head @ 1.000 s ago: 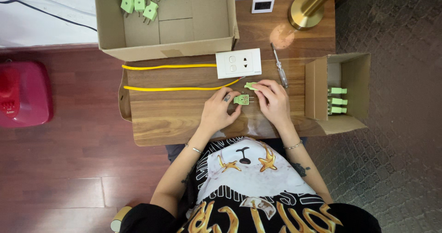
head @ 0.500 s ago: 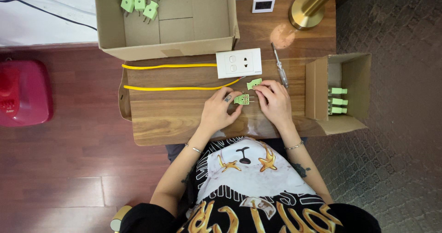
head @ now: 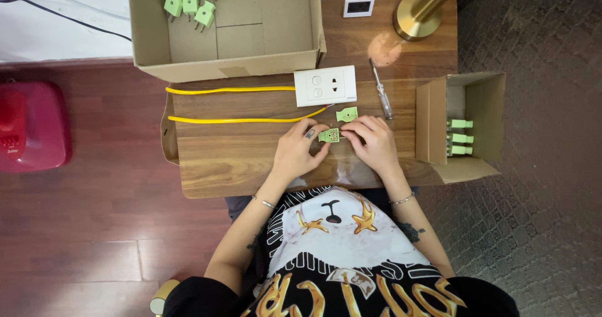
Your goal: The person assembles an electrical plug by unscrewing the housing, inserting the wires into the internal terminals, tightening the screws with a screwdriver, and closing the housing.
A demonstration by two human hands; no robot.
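Item: open green plug body [head: 328, 135], lying on the wooden table [head: 238, 160] a little right of centre, inner face up, pinched between both hands. The left hand [head: 296, 151] closes thumb and forefinger on its left side; the right hand [head: 374, 140] closes fingertips on its right side. Both grips touch the piece directly; whether it is lifted clear of the wood cannot be told.

Item: loose green plug cover [head: 347, 114], just beyond the held piece, apart from the fingers, lying flat.

Item: yellow wire [head: 244, 120], two strands running left from the plug area across the table; the near strand ends close to the left fingertips.

Item: white socket plate [head: 325, 85], far side of the hands, near the large cardboard box [head: 269, 35], which holds a cluster of green plugs [head: 191, 0] in its far left corner.

Item: screwdriver [head: 380, 88], lying just right of the socket plate, beyond the right hand.

Item: small cardboard box [head: 483, 113] on its side at the table's right edge, more green plugs stacked inside; close to the right wrist.

Open room: bare wood to the left of the left hand, up to the table's left edge.

Pose: both forearms angle inward from the near edge, wrists low, palms down.
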